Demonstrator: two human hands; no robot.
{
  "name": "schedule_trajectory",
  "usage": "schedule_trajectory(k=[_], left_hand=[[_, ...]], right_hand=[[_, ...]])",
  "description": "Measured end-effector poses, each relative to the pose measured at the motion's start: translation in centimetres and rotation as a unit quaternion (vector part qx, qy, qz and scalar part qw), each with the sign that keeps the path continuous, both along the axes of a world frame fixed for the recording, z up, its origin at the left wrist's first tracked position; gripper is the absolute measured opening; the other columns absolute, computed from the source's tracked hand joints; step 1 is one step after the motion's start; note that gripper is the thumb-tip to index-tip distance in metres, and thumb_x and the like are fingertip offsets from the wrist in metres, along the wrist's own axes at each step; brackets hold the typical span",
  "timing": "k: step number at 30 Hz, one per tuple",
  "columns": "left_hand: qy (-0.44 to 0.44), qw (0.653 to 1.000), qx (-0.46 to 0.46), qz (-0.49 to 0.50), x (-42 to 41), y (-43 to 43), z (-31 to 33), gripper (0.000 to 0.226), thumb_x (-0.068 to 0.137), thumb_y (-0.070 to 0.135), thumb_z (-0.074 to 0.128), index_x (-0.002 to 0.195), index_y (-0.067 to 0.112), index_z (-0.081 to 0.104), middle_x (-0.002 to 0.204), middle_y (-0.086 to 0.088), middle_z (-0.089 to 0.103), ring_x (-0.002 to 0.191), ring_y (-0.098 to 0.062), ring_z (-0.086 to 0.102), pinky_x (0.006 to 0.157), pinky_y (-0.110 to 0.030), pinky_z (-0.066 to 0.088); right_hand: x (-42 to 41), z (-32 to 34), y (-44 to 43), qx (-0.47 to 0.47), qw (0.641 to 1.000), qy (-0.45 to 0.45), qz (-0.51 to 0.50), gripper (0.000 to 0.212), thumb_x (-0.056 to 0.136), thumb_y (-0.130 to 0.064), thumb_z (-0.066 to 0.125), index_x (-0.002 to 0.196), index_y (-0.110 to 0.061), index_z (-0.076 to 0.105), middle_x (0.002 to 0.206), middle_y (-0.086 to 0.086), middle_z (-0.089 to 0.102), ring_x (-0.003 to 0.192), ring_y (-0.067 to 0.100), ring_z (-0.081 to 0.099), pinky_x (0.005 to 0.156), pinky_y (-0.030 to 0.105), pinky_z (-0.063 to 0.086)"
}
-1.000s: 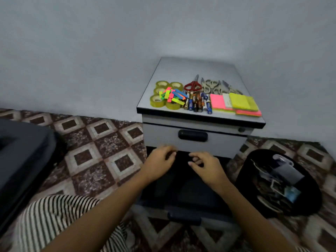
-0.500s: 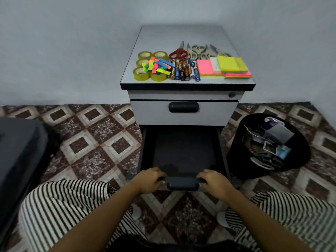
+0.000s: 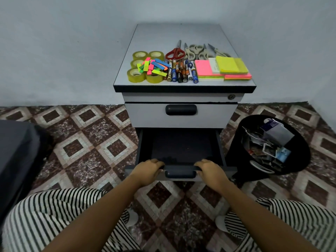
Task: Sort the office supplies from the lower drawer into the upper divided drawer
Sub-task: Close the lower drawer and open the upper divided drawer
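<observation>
Left hand [image 3: 147,170], right hand [image 3: 211,170], one drawer [image 3: 180,174]

Glossy tape rolls [image 3: 135,75], matt cabinet top [image 3: 174,33]

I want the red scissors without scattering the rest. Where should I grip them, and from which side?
Grip the red scissors by the handle loops, from above. They lie flat, blades shut and pointing at the wall, loops toward you. Batteries crowd the near side and grey scissors the right, so a sideways reach would likely knock them.

Dim soft light, wide-angle edge distortion
</observation>
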State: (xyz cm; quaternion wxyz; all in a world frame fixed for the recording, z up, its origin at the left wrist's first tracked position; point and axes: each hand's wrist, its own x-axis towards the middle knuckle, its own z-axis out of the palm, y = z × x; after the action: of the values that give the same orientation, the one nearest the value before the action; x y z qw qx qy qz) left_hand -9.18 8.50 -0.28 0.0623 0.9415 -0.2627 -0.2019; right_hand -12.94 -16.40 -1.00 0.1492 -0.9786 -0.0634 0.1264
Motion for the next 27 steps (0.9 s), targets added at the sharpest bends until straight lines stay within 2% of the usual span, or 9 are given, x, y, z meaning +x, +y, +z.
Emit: schedule_trajectory(k=[8, 11, 13, 16, 18, 19, 21, 24, 27], left_hand=[[-0.109, 0.991, 0.022, 0.079, 3.3, -1.5, 0.1, 0.042, 0.098, 0.029, 0.044, 0.139, 0.016, 0.041, 0.136, -0.007, 0.044, 0.124, -0.029, 0.043, 0.100, -0.039, 0.037], [-0.166, 0.986, 0.013, 0.023, 3.3, -2.3, 0.3, 0.052, 0.075, 0.014, 0.072, 0.124, 0.010, 0.058, 0.121, -0.012, 0.058, 0.110, -0.034, 0.058, 0.094, -0.047, 0.046], [-0.180, 0.984, 0.009, -0.014, 3.0, -2.8, -0.3, 0.060, 0.067, 0.021, 0.077, 0.123, 0.010, 0.061, 0.123, -0.011, 0.061, 0.111, -0.029, 0.061, 0.093, -0.047, 0.048], [-0.184, 0.982, 0.002, -0.044, 1.7, -3.2, -1.2, 0.056, 0.083, 0.031, 0.048, 0.135, 0.009, 0.050, 0.140, -0.008, 0.048, 0.128, -0.024, 0.048, 0.103, -0.045, 0.039], [-0.153, 0.987, 0.030, -0.028, 1.1, -3.0, -2.8, 0.064, 0.082, 0.036, 0.036, 0.137, 0.005, 0.045, 0.138, -0.011, 0.051, 0.128, -0.027, 0.047, 0.105, -0.045, 0.038], [-0.134, 0.990, 0.047, -0.017, 0.8, -3.0, -3.3, 0.070, 0.082, 0.037, 0.035, 0.143, 0.003, 0.033, 0.141, -0.012, 0.047, 0.132, -0.028, 0.040, 0.107, -0.046, 0.032], [-0.145, 0.989, 0.027, 0.006, 0.6, -3.4, -3.9, 0.077, 0.087, 0.037, 0.038, 0.149, 0.002, 0.009, 0.152, -0.014, 0.025, 0.142, -0.030, 0.020, 0.114, -0.048, 0.019], [-0.136, 0.990, 0.050, -0.003, 0.5, -3.5, -3.6, 0.068, 0.101, 0.036, 0.026, 0.139, 0.011, -0.026, 0.144, -0.006, -0.036, 0.133, -0.024, -0.034, 0.112, -0.043, -0.016], [-0.136, 0.989, 0.055, 0.003, 1.3, -3.6, -3.3, 0.066, 0.102, 0.035, 0.021, 0.135, 0.014, -0.032, 0.142, -0.004, -0.040, 0.130, -0.021, -0.038, 0.111, -0.041, -0.019]], right_hand=[[3.9, -0.2, 0.4, -0.116, 0.989, -0.089, -0.034, 0.035, 0.095, -0.015, 0.050, 0.129, -0.011, 0.053, 0.122, 0.011, 0.054, 0.113, 0.029, 0.049, 0.089, 0.035, 0.043], [4.3, -0.2, 1.3, -0.125, 0.982, -0.131, -0.055, 0.050, 0.055, -0.007, 0.087, 0.102, -0.007, 0.070, 0.098, 0.014, 0.065, 0.087, 0.033, 0.064, 0.068, 0.038, 0.054], [4.2, -1.2, 1.7, -0.085, 0.985, -0.142, -0.050, 0.064, 0.035, -0.006, 0.092, 0.096, -0.006, 0.072, 0.096, 0.015, 0.068, 0.082, 0.033, 0.067, 0.064, 0.039, 0.057], [2.6, -3.1, 3.4, -0.068, 0.983, -0.168, -0.014, 0.047, 0.073, -0.019, 0.073, 0.117, -0.004, 0.064, 0.121, 0.017, 0.063, 0.111, 0.034, 0.060, 0.087, 0.044, 0.053], [0.9, -4.7, 4.8, -0.058, 0.985, -0.164, -0.015, 0.046, 0.101, -0.025, 0.024, 0.137, -0.003, 0.042, 0.147, 0.014, 0.039, 0.137, 0.031, 0.034, 0.108, 0.043, 0.032], [0.1, -5.5, 5.4, -0.059, 0.988, -0.139, -0.016, 0.051, 0.102, -0.025, 0.006, 0.144, -0.002, 0.026, 0.155, 0.013, 0.020, 0.144, 0.030, 0.015, 0.112, 0.042, 0.020], [-1.1, -6.7, 6.2, -0.066, 0.991, -0.116, -0.020, 0.052, 0.101, -0.022, -0.002, 0.148, -0.002, 0.009, 0.158, 0.014, -0.003, 0.146, 0.030, 0.002, 0.114, 0.044, 0.010], [-1.3, -6.7, 6.8, -0.053, 0.989, -0.130, -0.035, 0.051, 0.099, -0.015, 0.011, 0.148, -0.001, 0.006, 0.158, 0.016, -0.005, 0.146, 0.031, 0.000, 0.114, 0.045, 0.010], [0.1, -5.8, 7.0, -0.062, 0.988, -0.138, -0.041, 0.074, 0.082, -0.019, 0.029, 0.149, -0.003, 0.001, 0.158, 0.013, -0.007, 0.146, 0.027, -0.008, 0.114, 0.042, 0.006]])
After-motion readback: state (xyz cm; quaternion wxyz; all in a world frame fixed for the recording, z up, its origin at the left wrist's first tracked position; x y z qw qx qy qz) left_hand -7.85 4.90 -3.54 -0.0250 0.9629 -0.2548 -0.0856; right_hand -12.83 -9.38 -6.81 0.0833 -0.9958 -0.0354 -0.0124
